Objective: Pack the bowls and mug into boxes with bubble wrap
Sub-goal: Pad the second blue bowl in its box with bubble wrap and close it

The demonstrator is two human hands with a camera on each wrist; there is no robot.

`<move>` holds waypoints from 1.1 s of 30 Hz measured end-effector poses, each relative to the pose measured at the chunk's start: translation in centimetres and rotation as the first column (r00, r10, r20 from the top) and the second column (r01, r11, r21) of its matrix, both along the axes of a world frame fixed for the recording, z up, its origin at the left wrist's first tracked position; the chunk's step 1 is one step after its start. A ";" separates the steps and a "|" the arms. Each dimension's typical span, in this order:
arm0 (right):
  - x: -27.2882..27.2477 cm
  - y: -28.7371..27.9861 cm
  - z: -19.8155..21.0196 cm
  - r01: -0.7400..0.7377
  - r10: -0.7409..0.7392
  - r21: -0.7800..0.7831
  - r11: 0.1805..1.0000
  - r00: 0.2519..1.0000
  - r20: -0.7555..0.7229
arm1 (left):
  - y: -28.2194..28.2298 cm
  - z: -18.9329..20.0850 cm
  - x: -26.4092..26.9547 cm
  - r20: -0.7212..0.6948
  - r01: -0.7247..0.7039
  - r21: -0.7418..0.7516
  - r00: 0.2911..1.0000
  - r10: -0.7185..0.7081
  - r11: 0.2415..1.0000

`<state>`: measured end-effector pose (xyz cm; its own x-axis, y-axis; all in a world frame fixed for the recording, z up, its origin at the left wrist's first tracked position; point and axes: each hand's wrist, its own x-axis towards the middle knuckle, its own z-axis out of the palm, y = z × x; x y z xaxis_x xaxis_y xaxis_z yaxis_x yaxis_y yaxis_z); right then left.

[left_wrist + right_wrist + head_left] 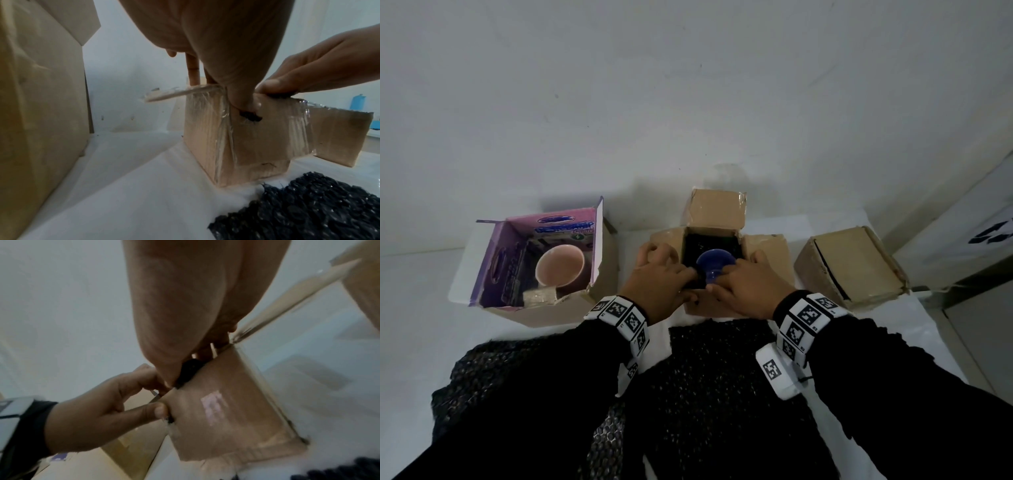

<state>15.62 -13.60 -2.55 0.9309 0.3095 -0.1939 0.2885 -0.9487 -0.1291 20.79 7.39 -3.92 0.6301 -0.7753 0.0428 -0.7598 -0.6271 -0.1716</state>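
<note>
From above, both hands reach into the open middle box (767, 253), left hand (661, 277) and right hand (748, 284) pressing a blue bowl (714, 267) among black bubble wrap (722, 377). A pink mug (560, 269) sits in the purple-lined box (517, 253). At the left wrist, the thumb (242, 99) pinches wrap against the rim. At the right wrist, fingers curl over the same edge.

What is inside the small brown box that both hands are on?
Inside the middle box sits an upside-down blue bowl on black bubble wrap lining. The left hand and right hand cover its near side; beneath is hidden.
</note>
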 end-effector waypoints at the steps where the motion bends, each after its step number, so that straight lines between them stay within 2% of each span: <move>1: -0.1 -0.3 0.0 0.022 -0.023 0.063 0.998 1.000 0.012 | -0.1 -0.1 0.0 0.009 -0.011 -0.017 1.000 0.012 1.000; 3: -0.5 -1.2 0.0 0.065 -0.063 0.154 0.986 0.998 -0.023 | -0.2 -0.3 -0.1 0.003 -0.016 -0.009 1.000 0.016 1.000; 4: -0.7 -1.5 0.0 0.068 -0.063 0.147 0.987 0.997 -0.043 | -0.2 -0.4 -0.1 -0.004 -0.011 0.013 1.000 0.011 1.000; 8: -0.8 -1.8 -0.3 0.018 -0.016 0.019 1.000 0.995 -0.100 | -0.8 0.2 0.3 -0.048 -0.019 0.114 0.999 0.025 0.993; 11: -0.8 -1.3 -0.5 0.014 -0.018 -0.039 0.999 0.996 -0.092 | -1.2 0.7 0.4 -0.102 -0.030 0.132 0.994 0.043 0.991; 14: -1.0 -1.0 -0.7 0.034 -0.038 -0.062 0.997 0.998 -0.053 | -0.8 0.5 0.4 -0.050 -0.003 0.116 0.999 0.008 0.993; 17: -1.5 -0.8 -1.5 0.071 -0.071 -0.015 0.997 0.997 0.034 | -0.4 -0.3 0.5 -0.003 0.054 0.047 0.999 -0.054 0.997; 20: -1.8 -0.6 -2.2 0.127 -0.132 0.050 0.991 0.985 0.114 | -0.4 -0.8 1.1 -0.016 0.152 -0.010 0.988 -0.152 0.988; 22: -1.8 -0.5 -2.4 0.142 -0.147 0.054 0.988 0.984 0.104 | -0.4 -1.0 1.2 -0.030 0.179 -0.047 0.983 -0.181 0.983; 27: -1.6 -0.7 -2.7 0.142 -0.149 0.067 0.988 0.982 0.114 | -0.4 -1.0 0.9 -0.016 0.187 -0.021 0.982 -0.188 0.982; 33: -1.3 -1.0 -2.3 0.135 -0.138 0.035 0.990 0.986 0.090 | -0.8 -0.7 0.0 0.061 0.083 0.012 0.995 -0.084 0.996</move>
